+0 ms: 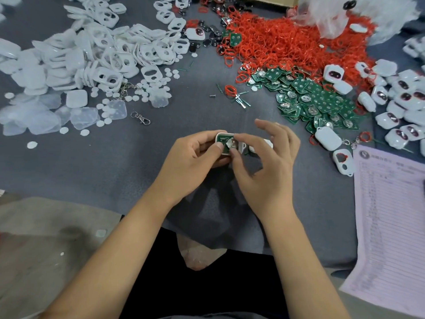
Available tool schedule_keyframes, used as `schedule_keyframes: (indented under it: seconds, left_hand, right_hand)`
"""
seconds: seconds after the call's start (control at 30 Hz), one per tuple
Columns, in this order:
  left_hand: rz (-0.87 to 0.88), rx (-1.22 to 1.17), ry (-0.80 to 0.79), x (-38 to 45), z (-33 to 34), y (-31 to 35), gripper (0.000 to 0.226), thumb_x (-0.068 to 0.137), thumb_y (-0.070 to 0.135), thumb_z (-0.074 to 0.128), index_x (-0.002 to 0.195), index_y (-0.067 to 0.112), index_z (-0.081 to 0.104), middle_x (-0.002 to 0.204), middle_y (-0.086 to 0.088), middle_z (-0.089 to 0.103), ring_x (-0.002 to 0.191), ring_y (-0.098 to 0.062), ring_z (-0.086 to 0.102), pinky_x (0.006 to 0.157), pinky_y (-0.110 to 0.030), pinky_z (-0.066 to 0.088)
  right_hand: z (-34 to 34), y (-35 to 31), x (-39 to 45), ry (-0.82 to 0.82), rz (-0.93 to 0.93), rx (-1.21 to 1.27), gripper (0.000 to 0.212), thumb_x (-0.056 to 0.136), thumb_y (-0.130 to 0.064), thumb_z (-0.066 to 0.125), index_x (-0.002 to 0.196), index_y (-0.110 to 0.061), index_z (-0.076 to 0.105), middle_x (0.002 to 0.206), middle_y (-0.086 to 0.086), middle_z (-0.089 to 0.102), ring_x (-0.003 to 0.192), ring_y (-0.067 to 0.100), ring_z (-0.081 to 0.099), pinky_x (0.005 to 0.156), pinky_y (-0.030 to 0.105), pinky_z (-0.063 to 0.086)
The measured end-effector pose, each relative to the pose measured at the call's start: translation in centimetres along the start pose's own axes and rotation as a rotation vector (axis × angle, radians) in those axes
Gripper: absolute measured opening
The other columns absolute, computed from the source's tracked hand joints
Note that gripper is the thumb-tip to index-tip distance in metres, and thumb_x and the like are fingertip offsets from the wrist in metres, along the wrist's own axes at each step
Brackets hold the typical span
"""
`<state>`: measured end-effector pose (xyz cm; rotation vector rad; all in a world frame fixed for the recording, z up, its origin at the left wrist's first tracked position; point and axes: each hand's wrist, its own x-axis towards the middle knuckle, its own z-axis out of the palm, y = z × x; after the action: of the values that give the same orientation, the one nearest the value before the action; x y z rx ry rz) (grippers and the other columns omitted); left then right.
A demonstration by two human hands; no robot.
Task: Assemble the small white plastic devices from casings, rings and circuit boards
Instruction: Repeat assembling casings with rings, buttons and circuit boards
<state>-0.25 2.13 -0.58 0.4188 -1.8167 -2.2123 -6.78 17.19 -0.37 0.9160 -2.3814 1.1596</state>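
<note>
My left hand [193, 161] grips a small white casing [222, 137] with a green circuit board [230, 143] and its silver coin cell lying face up inside. My right hand [264, 162] pinches the board's right edge with thumb and index finger, and its other fingers are spread. A second white piece [268, 143] shows behind the right fingers; whether the hand holds it is unclear. Heaps of white casings [110, 56], red rings [287, 42] and green circuit boards [322, 100] lie further back on the grey cloth [92, 162].
Assembled white devices [395, 104] pile up at the right. A printed paper sheet [388, 226] lies at the right edge. Clear plastic pieces and white discs [76, 113] spread at the left, with a metal clasp [141, 118] and loose screws [239, 100] mid-table.
</note>
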Motion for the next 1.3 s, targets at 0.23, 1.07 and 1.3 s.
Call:
schedule_keyframes:
  seconds: [0.23, 1.07, 1.3]
  left_hand:
    - [0.004, 0.037, -0.012, -0.1, 0.1, 0.1, 0.030, 0.105, -0.003, 0.051, 0.123, 0.011, 0.070, 0.111, -0.003, 0.079, 0.106, -0.016, 0.075, 0.087, -0.026, 0.060]
    - [-0.024, 0.023, -0.010, -0.2, 0.2, 0.5, 0.023, 0.106, 0.003, 0.055, 0.119, 0.014, 0.070, 0.109, -0.004, 0.079, 0.097, -0.024, 0.078, 0.081, -0.019, 0.059]
    - [-0.045, -0.033, 0.000, -0.2, 0.1, 0.9, 0.025, 0.108, 0.007, 0.052, 0.126, 0.002, 0.068, 0.112, -0.010, 0.078, 0.099, -0.027, 0.078, 0.083, -0.021, 0.059]
  right_hand:
    - [-0.2, -0.2, 0.2, 0.017, 0.054, 0.030, 0.013, 0.088, -0.014, 0.082, 0.101, -0.012, 0.080, 0.121, 0.009, 0.066, 0.122, 0.035, 0.052, 0.105, 0.023, 0.037]
    - [-0.5, 1.1, 0.5, 0.059, 0.484, -0.125, 0.039, 0.091, -0.012, 0.062, 0.130, -0.015, 0.063, 0.119, 0.009, 0.063, 0.114, 0.033, 0.044, 0.101, 0.044, 0.041]
    - [-1.7, 2.3, 0.9, -0.181, 0.410, -0.186, 0.049, 0.087, -0.025, 0.071, 0.137, -0.024, 0.065, 0.124, 0.004, 0.057, 0.118, 0.030, 0.050, 0.098, 0.039, 0.035]
